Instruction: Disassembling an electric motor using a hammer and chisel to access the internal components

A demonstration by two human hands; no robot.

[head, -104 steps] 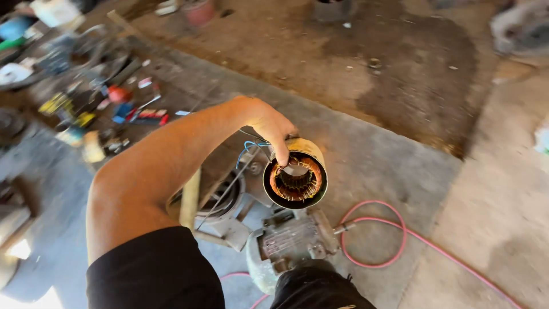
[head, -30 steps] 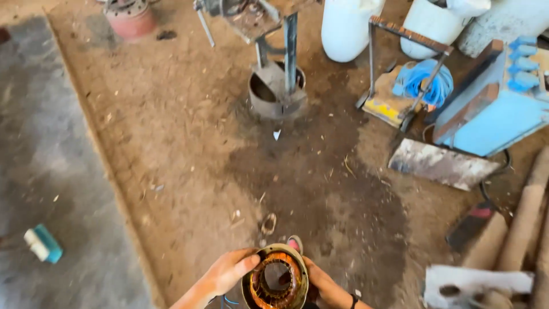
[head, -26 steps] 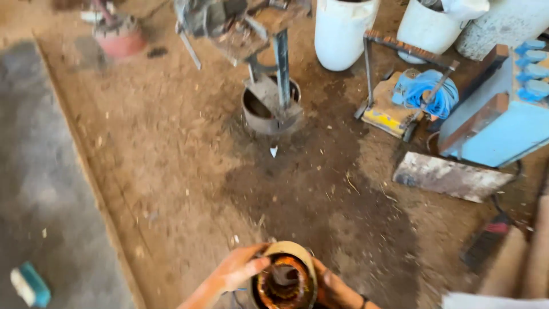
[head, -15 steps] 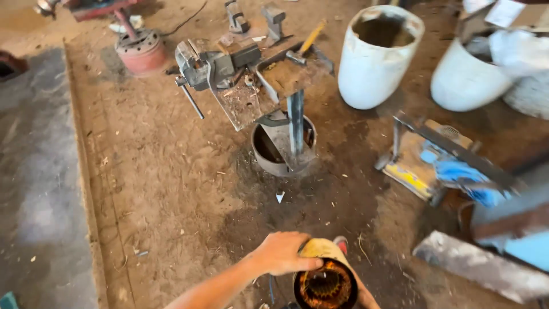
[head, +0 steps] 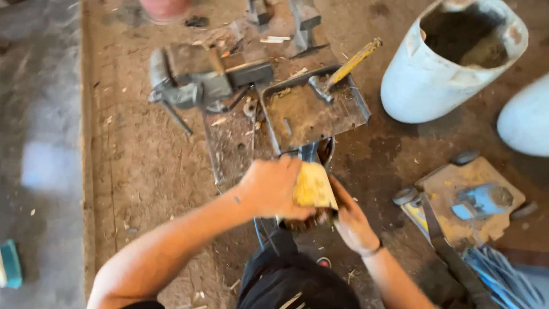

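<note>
Head view, motor stator (head: 311, 186) between both hands (head: 273, 186)

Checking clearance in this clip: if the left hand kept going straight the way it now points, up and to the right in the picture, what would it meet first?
Probably the rusty metal tray on the stand just beyond: the left hand grips the yellowish motor stator, knuckles toward it. Depth is unclear from above, so it might pass below the tray.

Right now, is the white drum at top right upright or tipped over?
Upright: the white drum stands on the dirt floor with its cut-open top facing the camera, dark contents visible inside.
</note>
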